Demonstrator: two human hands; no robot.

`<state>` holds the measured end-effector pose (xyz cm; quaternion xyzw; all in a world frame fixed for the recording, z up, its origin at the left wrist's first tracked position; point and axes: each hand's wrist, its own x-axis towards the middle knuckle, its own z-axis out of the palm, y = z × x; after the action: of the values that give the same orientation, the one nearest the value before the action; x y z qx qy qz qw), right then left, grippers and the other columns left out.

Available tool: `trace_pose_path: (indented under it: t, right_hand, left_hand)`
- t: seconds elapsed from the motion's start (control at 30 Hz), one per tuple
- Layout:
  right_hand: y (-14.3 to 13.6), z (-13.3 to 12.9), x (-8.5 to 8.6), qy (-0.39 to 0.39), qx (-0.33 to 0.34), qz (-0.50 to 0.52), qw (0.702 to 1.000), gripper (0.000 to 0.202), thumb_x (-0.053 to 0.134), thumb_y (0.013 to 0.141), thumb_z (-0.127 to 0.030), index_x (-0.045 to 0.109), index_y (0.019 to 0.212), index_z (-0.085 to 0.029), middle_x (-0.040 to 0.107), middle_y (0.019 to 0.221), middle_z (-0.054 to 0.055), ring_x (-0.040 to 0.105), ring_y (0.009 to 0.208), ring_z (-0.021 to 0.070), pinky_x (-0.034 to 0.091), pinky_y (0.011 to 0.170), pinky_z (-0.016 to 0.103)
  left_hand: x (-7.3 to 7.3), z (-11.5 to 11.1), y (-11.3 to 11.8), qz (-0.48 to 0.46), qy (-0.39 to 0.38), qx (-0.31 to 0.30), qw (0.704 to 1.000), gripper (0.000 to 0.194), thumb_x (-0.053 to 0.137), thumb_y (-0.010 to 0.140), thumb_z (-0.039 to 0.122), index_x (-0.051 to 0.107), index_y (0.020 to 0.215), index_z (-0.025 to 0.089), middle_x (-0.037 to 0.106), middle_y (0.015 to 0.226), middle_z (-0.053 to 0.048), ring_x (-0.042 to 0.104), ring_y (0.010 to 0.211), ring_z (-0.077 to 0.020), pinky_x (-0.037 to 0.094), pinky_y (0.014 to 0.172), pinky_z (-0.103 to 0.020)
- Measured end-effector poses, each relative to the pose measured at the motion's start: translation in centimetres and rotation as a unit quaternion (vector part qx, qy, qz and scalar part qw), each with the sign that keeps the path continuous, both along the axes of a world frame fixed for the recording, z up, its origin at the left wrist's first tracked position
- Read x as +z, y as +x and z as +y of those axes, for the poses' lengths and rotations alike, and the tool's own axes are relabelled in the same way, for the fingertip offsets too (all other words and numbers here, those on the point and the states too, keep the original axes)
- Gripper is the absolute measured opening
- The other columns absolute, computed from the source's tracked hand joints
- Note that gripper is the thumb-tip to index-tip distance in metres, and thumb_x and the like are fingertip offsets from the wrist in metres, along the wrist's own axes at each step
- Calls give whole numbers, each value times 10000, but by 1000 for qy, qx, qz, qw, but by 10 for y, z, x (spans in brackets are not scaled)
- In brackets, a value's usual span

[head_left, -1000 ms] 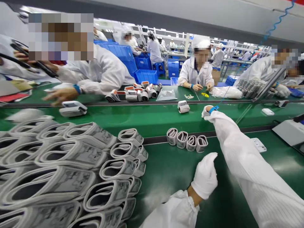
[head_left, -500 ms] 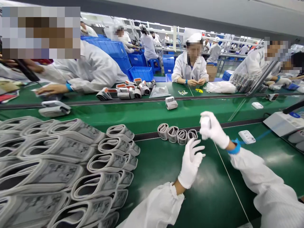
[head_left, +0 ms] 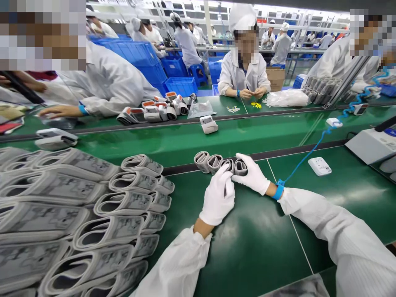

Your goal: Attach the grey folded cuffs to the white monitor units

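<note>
Several rolled grey cuffs (head_left: 201, 161) stand in a short row at the dark edge strip of the green bench. My right hand (head_left: 252, 175), in a white glove with a blue wrist strap, has its fingers around the rightmost rolled cuff (head_left: 241, 167). Just left of it, my left hand (head_left: 218, 194), also gloved, touches the front of the neighbouring cuff (head_left: 228, 165) with bent fingers; whether they grip anything is hidden.
Stacked grey cuffs (head_left: 120, 227) fill the left side. A white device (head_left: 319, 166) lies at right near a grey machine (head_left: 371, 144). Beyond the green belt (head_left: 154, 144), people in white coats sit; one (head_left: 244, 74) handles small parts.
My right hand has come down and left from above the bench to the rightmost cuff. My left hand has moved left, its spread fingers now bent at the row. The view has shifted slightly.
</note>
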<state>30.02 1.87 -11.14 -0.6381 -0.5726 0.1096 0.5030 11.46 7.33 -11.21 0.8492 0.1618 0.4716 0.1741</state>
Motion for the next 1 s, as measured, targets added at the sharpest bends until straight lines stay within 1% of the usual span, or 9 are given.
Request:
trace_pose_path:
  t: [0.1,0.27,0.5,0.6,0.67,0.73,0.8,0.9,1.0]
  right_hand:
    - [-2,5,-4,-34,26,145,988,646,770,770,-390,538,1347,-217,624,1330,99,636,1201,262,490,1100,435]
    - [-2,11,-8,-8,21,306,952,608,856,625,-382,580,1141,-218,669,1175,67,639,1141,255,485,1092,426]
    - [18,10,5,-9,5,614,789,540,756,741,-508,503,1146,-255,753,1047,67,723,881,240,608,868,450]
    - [22,-8,15,-4,42,597,801,524,704,803,-532,514,1208,-258,750,1196,90,728,964,240,613,864,405]
    - [20,-27,19,-14,62,565,823,513,662,847,-556,540,1239,-248,729,1260,99,713,1041,250,615,844,385]
    - [16,-49,21,-41,85,541,836,498,631,891,-566,547,1263,-247,694,1330,102,690,1120,256,617,848,384]
    - [11,-72,21,-68,113,520,844,478,593,938,-582,533,1291,-266,635,1417,97,668,1187,261,616,895,415]
    - [8,-101,20,-67,101,412,903,465,527,992,-612,496,1338,-303,577,1473,85,634,1262,268,575,1016,475]
    - [12,-119,19,-49,45,199,978,503,458,1038,-592,467,1451,-305,488,1554,84,476,1448,272,391,1231,484]
  left_hand:
    - [-10,14,8,53,43,44,997,343,564,897,107,556,1228,197,636,1281,-154,645,1223,-275,559,1008,-434]
    - [-15,14,12,15,108,73,991,413,598,848,107,529,1248,184,639,1155,-140,663,1084,-271,568,898,-393]
    - [-9,12,5,-20,133,112,985,465,657,827,103,528,1264,197,639,1122,-132,668,1040,-267,574,849,-379]
    - [-3,2,-4,-59,165,99,980,545,714,794,100,498,1279,222,630,1202,-151,679,1050,-271,588,854,-401]
    - [0,-15,-5,-97,152,49,982,569,733,780,92,485,1265,254,638,1221,-136,695,1003,-258,601,859,-435]
    - [3,-39,-1,-121,23,-11,992,536,700,819,99,484,1281,265,644,1217,-118,708,939,-230,622,841,-450]
    - [6,-61,10,-113,-224,-52,967,449,612,904,153,491,1326,243,610,1289,-141,717,919,-208,653,751,-400]
    - [11,-79,30,-101,-527,-128,834,515,598,935,290,417,1411,214,547,1402,-182,726,989,-240,665,606,-336]
    - [13,-76,45,-97,-644,-200,732,753,720,872,369,318,1488,212,613,1346,-172,730,1021,-280,686,643,-374]
